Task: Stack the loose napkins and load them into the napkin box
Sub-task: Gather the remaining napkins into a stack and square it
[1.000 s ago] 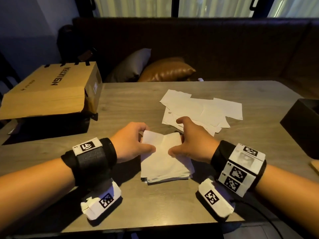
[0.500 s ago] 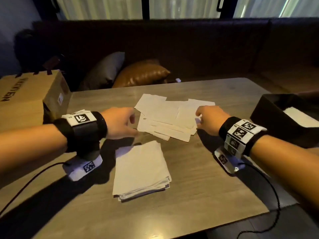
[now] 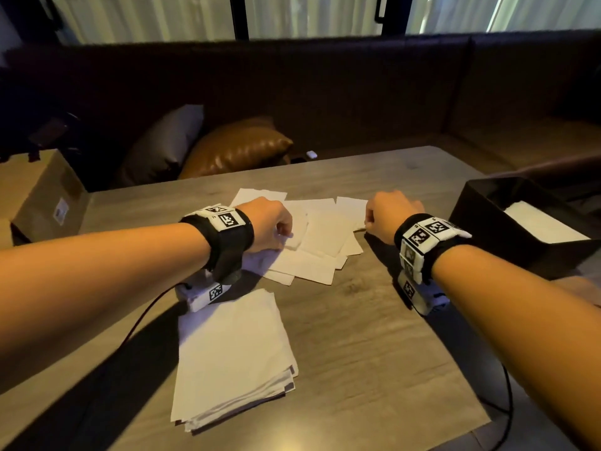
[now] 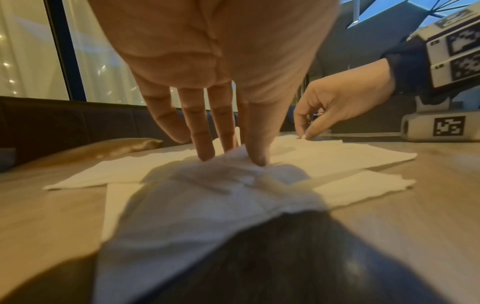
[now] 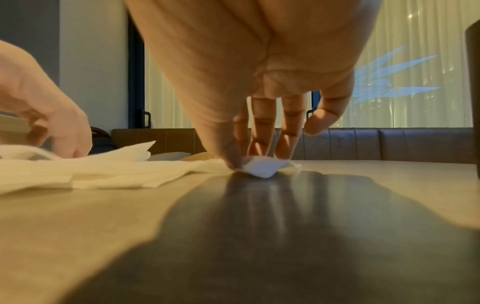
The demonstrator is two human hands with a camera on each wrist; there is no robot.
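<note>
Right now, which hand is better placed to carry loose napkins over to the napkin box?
Probably the right hand. It already pinches a corner of the loose napkins on their right edge, the side facing the napkin box. The left hand pinches a napkin on the pile's far side.

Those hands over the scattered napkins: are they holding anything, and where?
Yes. The left hand pinches a loose napkin mid-sheet, bunching it. The right hand pinches another napkin's corner.

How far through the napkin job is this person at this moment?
Partly done: a squared stack lies on the table, and the napkin box holds some napkins. In hand: the left hand and right hand each pinch the loose napkins. Left: stacking those, loading all.
</note>
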